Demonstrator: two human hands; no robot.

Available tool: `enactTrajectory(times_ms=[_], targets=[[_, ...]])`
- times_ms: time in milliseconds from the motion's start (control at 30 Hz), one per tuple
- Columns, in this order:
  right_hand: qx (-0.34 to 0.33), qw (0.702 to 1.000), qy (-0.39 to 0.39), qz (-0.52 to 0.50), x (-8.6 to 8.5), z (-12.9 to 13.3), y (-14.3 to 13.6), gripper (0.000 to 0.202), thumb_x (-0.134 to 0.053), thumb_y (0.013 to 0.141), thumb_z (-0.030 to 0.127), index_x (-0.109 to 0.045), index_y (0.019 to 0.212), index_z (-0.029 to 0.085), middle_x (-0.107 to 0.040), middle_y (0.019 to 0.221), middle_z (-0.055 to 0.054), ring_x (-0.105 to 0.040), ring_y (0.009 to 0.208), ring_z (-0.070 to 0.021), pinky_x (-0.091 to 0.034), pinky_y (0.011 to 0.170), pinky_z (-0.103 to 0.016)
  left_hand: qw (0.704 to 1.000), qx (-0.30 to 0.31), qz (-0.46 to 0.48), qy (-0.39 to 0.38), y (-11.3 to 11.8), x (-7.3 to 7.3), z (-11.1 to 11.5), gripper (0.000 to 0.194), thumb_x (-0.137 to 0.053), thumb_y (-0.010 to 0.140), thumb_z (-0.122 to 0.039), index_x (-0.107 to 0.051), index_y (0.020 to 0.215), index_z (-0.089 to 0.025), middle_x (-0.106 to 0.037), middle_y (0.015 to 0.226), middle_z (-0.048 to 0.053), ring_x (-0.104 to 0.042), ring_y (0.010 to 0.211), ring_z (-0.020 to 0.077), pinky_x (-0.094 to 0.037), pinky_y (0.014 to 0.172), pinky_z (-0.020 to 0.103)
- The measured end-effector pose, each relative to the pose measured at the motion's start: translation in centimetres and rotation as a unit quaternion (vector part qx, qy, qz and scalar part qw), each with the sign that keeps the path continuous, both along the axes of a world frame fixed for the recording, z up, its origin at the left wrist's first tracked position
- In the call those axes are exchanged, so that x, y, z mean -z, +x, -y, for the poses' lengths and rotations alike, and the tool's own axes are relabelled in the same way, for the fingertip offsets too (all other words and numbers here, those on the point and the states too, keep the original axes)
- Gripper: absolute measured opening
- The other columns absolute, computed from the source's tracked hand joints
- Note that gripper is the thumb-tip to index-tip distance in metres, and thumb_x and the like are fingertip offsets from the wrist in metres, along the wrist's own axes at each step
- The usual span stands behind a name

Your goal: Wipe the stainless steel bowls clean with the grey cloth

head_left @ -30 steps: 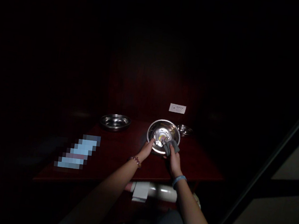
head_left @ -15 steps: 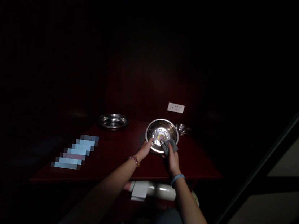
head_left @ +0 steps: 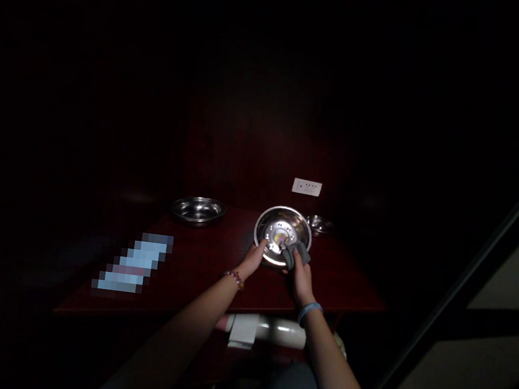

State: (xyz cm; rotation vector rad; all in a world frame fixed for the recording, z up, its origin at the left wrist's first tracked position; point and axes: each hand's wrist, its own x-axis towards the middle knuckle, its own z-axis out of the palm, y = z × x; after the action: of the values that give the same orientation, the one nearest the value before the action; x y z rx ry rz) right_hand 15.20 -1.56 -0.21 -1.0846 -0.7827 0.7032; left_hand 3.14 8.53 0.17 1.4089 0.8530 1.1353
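A shiny metal basin (head_left: 263, 223) is held up tilted toward me over the dark red table, its inside facing the camera. A small yellow and pinkish patch shows at the middle of its floor. My left hand (head_left: 253, 259) grips the basin's lower left rim, thumb inside and the other fingers hidden beneath. In my right hand (head_left: 302, 278) a grey cloth (head_left: 298, 256) is pinched at the lower right of the basin, lying against the rim and the inner wall. The right fingertips are partly hidden by the cloth and basin.
On the dark red table (head_left: 204, 263) a second metal basin (head_left: 198, 211) stands at the back left. A smaller metal bowl (head_left: 320, 225) sits behind the held basin. A pixelated bright object (head_left: 135, 264) lies at left. Below the tabletop is a pale roll (head_left: 280, 332); a socket (head_left: 307, 188) is on the wall.
The whole view has shifted very slightly. Both hands keep their hold, and the cloth stays at the basin's lower right with only a slight change in its folds.
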Motion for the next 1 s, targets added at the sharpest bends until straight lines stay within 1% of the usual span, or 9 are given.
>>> enactTrajectory(times_ms=[200,333,467,567,700,867,1000], targets=[[0.0,1.0,0.002,-0.006,0.16,-0.11,0.08,0.054,-0.064,0.074,0.059,-0.068,0.109,0.019,-0.072,0.103,-0.009,-0.068,0.091,-0.0232,-0.056,0.062,-0.028,1.0,0.004,0.022,-0.005,0.11,0.27,-0.25,0.041,-0.046,0.087,-0.041,-0.07,0.098,-0.01,-0.075,0.099,0.012,-0.069,0.097,0.0246,-0.05,0.09,0.033],[0.001,1.0,0.003,-0.002,0.22,-0.17,0.14,0.054,-0.064,0.074,0.059,-0.067,0.109,0.019,-0.073,0.101,-0.008,-0.068,0.09,-0.0232,-0.056,0.062,-0.029,1.0,0.004,0.015,-0.011,0.07,0.04,-0.01,0.041,-0.046,0.087,-0.042,-0.07,0.096,-0.009,-0.075,0.098,0.013,-0.069,0.097,0.0245,-0.05,0.09,0.032],[-0.002,1.0,0.003,0.001,0.21,-0.19,0.17,0.053,-0.063,0.075,0.059,-0.067,0.11,0.019,-0.073,0.099,-0.008,-0.068,0.089,-0.0233,-0.057,0.062,-0.029,1.0,0.004,0.011,-0.021,-0.04,-0.42,0.42,0.039,-0.046,0.087,-0.042,-0.069,0.094,-0.012,-0.075,0.099,0.012,-0.068,0.098,0.0235,-0.05,0.089,0.03],[-0.005,1.0,-0.001,0.0,0.16,-0.19,0.2,0.053,-0.063,0.075,0.059,-0.067,0.11,0.019,-0.073,0.1,-0.008,-0.068,0.09,-0.0238,-0.057,0.063,-0.03,1.0,0.003,0.004,-0.012,-0.09,-0.6,0.6,0.037,-0.046,0.087,-0.041,-0.069,0.093,-0.012,-0.075,0.099,0.011,-0.068,0.099,0.0237,-0.05,0.09,0.031],[-0.005,1.0,0.001,-0.005,0.15,-0.23,0.21,0.054,-0.064,0.075,0.059,-0.067,0.112,0.019,-0.073,0.101,-0.008,-0.068,0.092,-0.024,-0.057,0.064,-0.03,1.0,0.003,0.009,-0.005,-0.08,-0.58,0.63,0.036,-0.045,0.087,-0.038,-0.069,0.092,-0.012,-0.075,0.099,0.011,-0.068,0.099,0.0243,-0.05,0.09,0.032],[-0.009,1.0,0.004,-0.012,0.24,-0.35,0.18,0.055,-0.063,0.074,0.058,-0.065,0.115,0.02,-0.073,0.103,-0.008,-0.067,0.095,-0.0241,-0.056,0.066,-0.031,1.0,0.002,0.008,-0.016,-0.11,-0.53,0.6,0.035,-0.046,0.087,-0.038,-0.07,0.09,-0.012,-0.076,0.096,0.011,-0.069,0.095,0.0239,-0.051,0.087,0.031],[-0.007,1.0,0.003,-0.013,0.26,-0.39,0.17,0.057,-0.063,0.074,0.059,-0.064,0.117,0.02,-0.072,0.105,-0.008,-0.067,0.096,-0.0247,-0.056,0.066,-0.031,1.0,0.005,0.007,-0.018,-0.1,-0.46,0.47,0.035,-0.047,0.086,-0.039,-0.07,0.089,-0.013,-0.076,0.094,0.01,-0.07,0.093,0.0237,-0.051,0.088,0.031]])
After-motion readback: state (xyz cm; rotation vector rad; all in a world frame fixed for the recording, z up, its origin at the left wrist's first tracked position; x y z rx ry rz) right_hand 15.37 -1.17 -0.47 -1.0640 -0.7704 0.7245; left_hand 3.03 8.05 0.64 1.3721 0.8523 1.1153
